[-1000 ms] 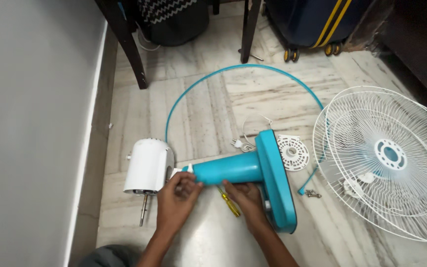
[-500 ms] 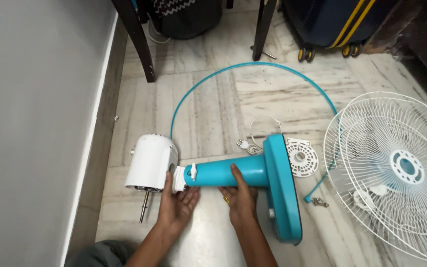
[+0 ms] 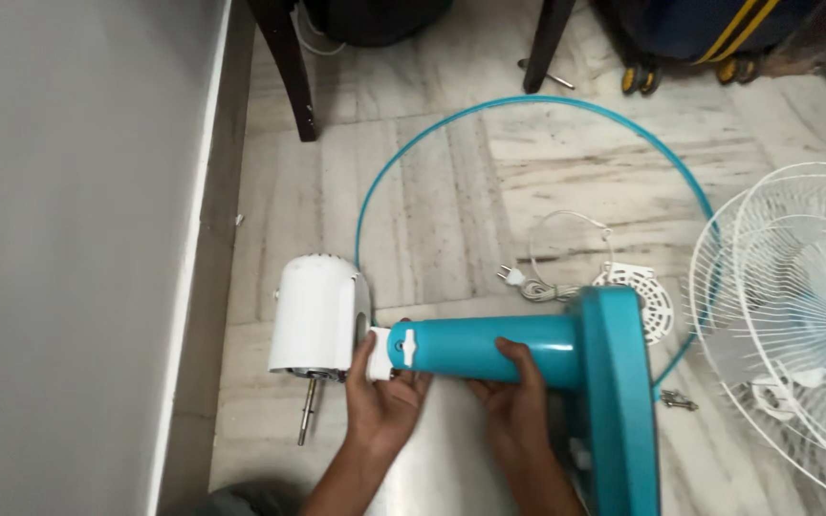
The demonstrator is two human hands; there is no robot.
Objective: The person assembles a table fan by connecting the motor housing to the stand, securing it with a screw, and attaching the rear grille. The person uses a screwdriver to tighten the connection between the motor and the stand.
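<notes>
Fan stand column (image 3: 475,349), teal, lies horizontal on the marble floor (image 3: 451,191), joined to the white motor housing (image 3: 317,315) at one end and the teal base (image 3: 619,401) at the other. Left hand (image 3: 384,397) cups the white neck joint (image 3: 380,354) from below, fingers curled. Right hand (image 3: 518,397) wraps the column near the base, steadying it. Wire guard (image 3: 795,315), teal rim ring (image 3: 528,105) and power cord (image 3: 547,277) lie beyond.

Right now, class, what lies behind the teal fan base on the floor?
Behind the teal fan base a white round slotted plate shows partly, beside a coiled white power cord. The plate's lower part is covered.
</notes>
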